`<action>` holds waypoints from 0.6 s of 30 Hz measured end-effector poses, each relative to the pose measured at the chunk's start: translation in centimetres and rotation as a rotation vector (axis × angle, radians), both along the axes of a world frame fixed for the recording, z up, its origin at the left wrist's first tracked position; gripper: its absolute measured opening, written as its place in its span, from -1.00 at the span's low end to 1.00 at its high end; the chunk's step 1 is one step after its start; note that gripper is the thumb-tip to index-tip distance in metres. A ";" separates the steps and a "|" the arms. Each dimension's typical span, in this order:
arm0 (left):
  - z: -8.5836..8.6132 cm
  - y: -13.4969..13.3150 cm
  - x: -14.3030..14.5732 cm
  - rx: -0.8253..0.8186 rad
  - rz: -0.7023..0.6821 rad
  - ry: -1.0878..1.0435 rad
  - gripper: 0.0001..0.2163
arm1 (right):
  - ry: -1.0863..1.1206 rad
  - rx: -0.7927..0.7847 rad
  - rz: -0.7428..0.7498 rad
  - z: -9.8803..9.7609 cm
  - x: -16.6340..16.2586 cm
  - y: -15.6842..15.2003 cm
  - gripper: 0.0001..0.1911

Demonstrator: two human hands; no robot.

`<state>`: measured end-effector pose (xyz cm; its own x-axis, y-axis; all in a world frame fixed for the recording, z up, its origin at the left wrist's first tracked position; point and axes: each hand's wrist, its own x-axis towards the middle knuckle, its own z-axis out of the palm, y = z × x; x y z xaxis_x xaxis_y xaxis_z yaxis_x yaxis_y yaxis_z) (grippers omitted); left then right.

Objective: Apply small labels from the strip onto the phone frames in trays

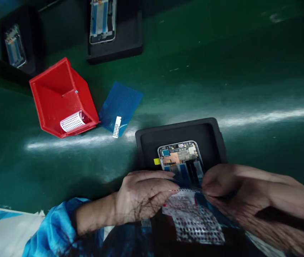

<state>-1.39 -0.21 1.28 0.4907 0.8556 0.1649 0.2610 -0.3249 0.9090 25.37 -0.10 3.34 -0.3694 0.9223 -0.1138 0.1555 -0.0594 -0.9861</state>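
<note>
An opened phone (180, 157) with its circuit board showing lies in a black tray (210, 135) near me on the green bench. My left hand (141, 194) rests at the phone's lower left, fingers pressed together around the edge of a white perforated sheet (191, 217). My right hand (237, 185) is at the phone's lower right, fingers curled on the same sheet; it is smeared by motion. The sheet hangs below the phone, over a dark blurred area. A small yellow tab (156, 161) sticks out at the phone's left side.
A red plastic bin (58, 96) holding a curled white perforated strip lies to the far left. A blue film sheet (121, 103) with a white strip lies beside it. Two more black trays with phones, one (114, 39) and another (18, 46), sit at the back.
</note>
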 end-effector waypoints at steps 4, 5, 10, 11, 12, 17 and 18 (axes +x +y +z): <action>-0.2 0.0 0.0 0.015 0.004 0.008 -0.94 | 0.030 0.059 -0.069 0.1 -0.4 0.8 -0.62; -0.2 0.0 0.1 0.019 0.006 0.011 -0.93 | 0.026 0.042 -0.083 0.0 -0.6 1.0 -0.62; -0.2 -0.1 0.0 0.038 -0.002 0.027 -0.93 | 0.032 -0.062 -0.298 -0.9 -0.6 1.8 -0.65; -0.2 -0.1 -0.1 0.041 -0.003 0.029 -0.92 | 0.032 -0.079 -0.339 -1.1 -0.4 2.0 -0.66; -0.2 -0.1 -0.1 0.042 -0.004 0.034 -0.92 | 0.023 -0.094 -0.371 -1.2 -0.2 2.2 -0.67; -0.1 -0.2 -0.5 0.043 0.001 0.090 -0.88 | -0.099 -0.067 -0.447 -1.3 0.1 2.9 -0.69; -0.1 -0.2 -0.6 0.043 0.005 0.093 -0.88 | -0.120 -0.054 -0.455 -1.3 0.1 2.9 -0.69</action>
